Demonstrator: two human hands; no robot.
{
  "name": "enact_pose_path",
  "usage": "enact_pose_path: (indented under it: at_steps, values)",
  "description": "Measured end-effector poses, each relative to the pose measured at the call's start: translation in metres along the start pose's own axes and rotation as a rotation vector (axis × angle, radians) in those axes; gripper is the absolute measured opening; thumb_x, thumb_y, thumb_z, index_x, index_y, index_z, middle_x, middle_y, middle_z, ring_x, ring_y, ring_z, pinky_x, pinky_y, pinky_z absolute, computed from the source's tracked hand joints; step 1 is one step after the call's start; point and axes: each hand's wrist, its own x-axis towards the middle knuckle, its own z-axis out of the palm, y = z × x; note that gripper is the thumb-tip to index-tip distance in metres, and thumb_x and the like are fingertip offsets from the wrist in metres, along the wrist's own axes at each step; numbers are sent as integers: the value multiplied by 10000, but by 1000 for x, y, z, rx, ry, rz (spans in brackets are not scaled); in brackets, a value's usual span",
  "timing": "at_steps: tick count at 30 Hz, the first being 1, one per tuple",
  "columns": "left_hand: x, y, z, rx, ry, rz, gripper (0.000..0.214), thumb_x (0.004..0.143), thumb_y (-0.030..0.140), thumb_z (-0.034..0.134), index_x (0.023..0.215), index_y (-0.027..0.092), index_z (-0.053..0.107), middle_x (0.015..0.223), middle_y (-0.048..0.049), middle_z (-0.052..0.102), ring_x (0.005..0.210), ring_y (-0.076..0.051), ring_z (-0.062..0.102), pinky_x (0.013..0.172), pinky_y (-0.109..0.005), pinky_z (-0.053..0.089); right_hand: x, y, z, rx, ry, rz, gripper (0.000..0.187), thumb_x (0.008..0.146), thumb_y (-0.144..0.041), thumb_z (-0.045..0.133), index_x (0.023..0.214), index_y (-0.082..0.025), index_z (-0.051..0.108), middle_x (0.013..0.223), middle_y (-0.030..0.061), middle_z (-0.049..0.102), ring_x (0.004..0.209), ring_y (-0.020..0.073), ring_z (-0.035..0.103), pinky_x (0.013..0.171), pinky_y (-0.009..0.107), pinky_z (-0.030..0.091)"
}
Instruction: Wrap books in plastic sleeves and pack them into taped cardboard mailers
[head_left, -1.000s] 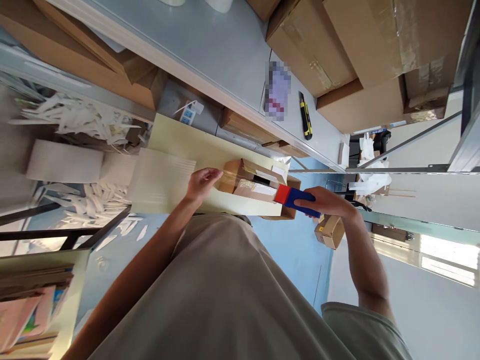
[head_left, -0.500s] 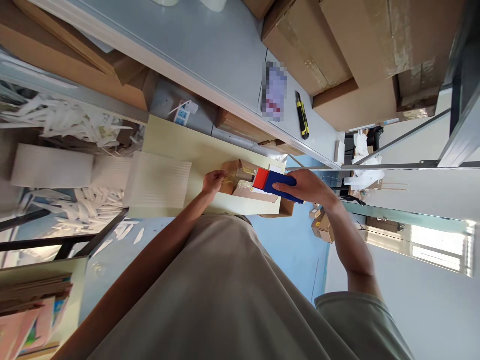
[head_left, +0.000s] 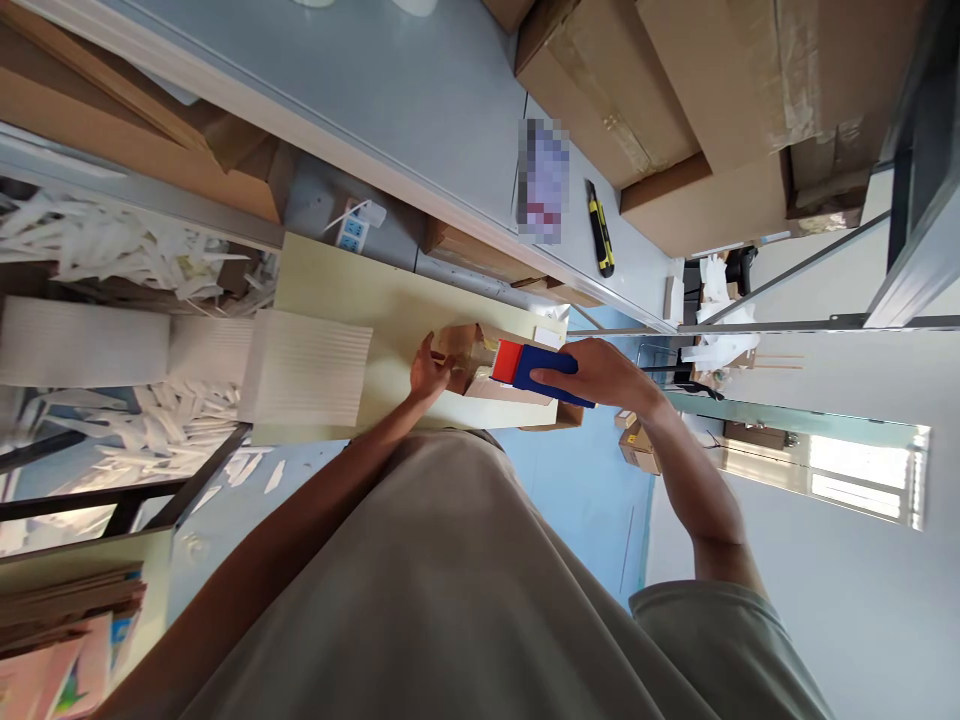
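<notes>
A small cardboard box (head_left: 459,352) with shiny clear tape on it lies on the pale yellow board in front of me. My left hand (head_left: 430,372) is at the box's left end, its fingers apart and against or close to the cardboard. Above the right part of the box, my right hand (head_left: 592,372) is wrapped around a blue and red tape dispenser (head_left: 534,366). The dispenser's red end points left, toward the middle of the box, and hides part of its top.
Ribbed white foam sheets (head_left: 307,370) lie left on the board (head_left: 322,270). A yellow and black utility knife (head_left: 600,230) and a blurred-out item (head_left: 546,180) rest on the grey shelf (head_left: 420,110). Large cartons (head_left: 607,90) stand behind; a power strip (head_left: 352,234) sits below.
My left hand has opened from a pinch and moved slightly right and down, nearer the box end. The dispenser has shifted slightly left with my right hand. The whole view has drifted a little.
</notes>
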Motion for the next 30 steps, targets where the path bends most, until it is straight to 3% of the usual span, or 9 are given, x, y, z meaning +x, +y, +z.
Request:
enact_pose_path:
  at_steps: [2, 4, 6, 8, 13, 17, 22, 26, 30]
  values:
    - [-6, 9, -8, 89, -43, 38, 917, 841, 229, 803, 1701, 168, 491, 1197, -85, 698, 934, -197, 637, 911, -327, 553, 0, -4, -2, -13, -6, -8, 718, 992, -868, 686, 673, -231, 593, 654, 54, 649, 628, 182, 571, 656, 354, 347]
    - [-11, 23, -13, 200, -164, 186, 984, 778, 223, 844, 1706, 231, 518, 1321, -107, 647, 1059, -229, 657, 1001, -357, 579, 1, -9, -5, -23, -9, -10, 735, 986, -892, 664, 673, -233, 580, 649, 49, 632, 613, 173, 548, 642, 350, 334]
    - [-15, 41, -14, 352, -297, 366, 891, 768, 239, 863, 1624, 244, 616, 1356, -125, 614, 1222, -297, 644, 1088, -408, 576, 2, -16, -9, -47, -32, 0, 731, 989, -898, 646, 697, -229, 597, 662, 47, 628, 622, 174, 552, 638, 344, 330]
    - [-15, 56, -13, 528, -346, 458, 728, 790, 219, 842, 1503, 209, 697, 1344, -151, 608, 1319, -360, 612, 1114, -448, 573, 4, -24, -11, -92, -72, 12, 711, 1008, -879, 629, 735, -222, 624, 690, 51, 642, 647, 181, 574, 641, 339, 332]
    - [-11, 67, -6, 782, -321, 419, 396, 887, 179, 766, 1283, 174, 764, 1359, -188, 626, 1376, -383, 597, 1138, -460, 565, 1, -24, -13, -189, -108, 22, 674, 1044, -832, 603, 767, -218, 641, 746, 74, 684, 689, 203, 620, 648, 341, 355]
    - [-9, 54, -5, 772, -311, 387, 353, 950, 232, 768, 1302, 200, 753, 1403, -177, 658, 1424, -365, 602, 1193, -472, 548, -4, 11, -9, -156, -115, 35, 670, 1042, -821, 600, 745, -221, 634, 745, 75, 705, 686, 201, 631, 648, 340, 377]
    - [-3, 37, -8, 701, -292, 395, 451, 900, 220, 843, 1332, 233, 715, 1467, -138, 667, 1311, -330, 688, 1121, -457, 591, 3, 76, 6, -30, -208, 104, 624, 1033, -769, 640, 759, -209, 687, 729, 54, 755, 639, 178, 672, 631, 318, 420]
    - [4, 31, -11, 668, -276, 425, 482, 843, 216, 898, 1290, 221, 717, 1373, -112, 693, 1111, -270, 738, 1060, -420, 608, 28, 119, 34, 54, -284, 158, 608, 1051, -708, 651, 735, -194, 723, 784, 91, 817, 676, 190, 743, 644, 290, 477]
    - [6, 24, -14, 586, -203, 454, 456, 834, 289, 928, 1240, 225, 730, 1187, -74, 733, 1021, -242, 751, 1003, -402, 637, 63, 148, 72, 47, -295, 142, 677, 994, -813, 698, 779, -176, 774, 838, 142, 842, 735, 238, 771, 662, 307, 513]
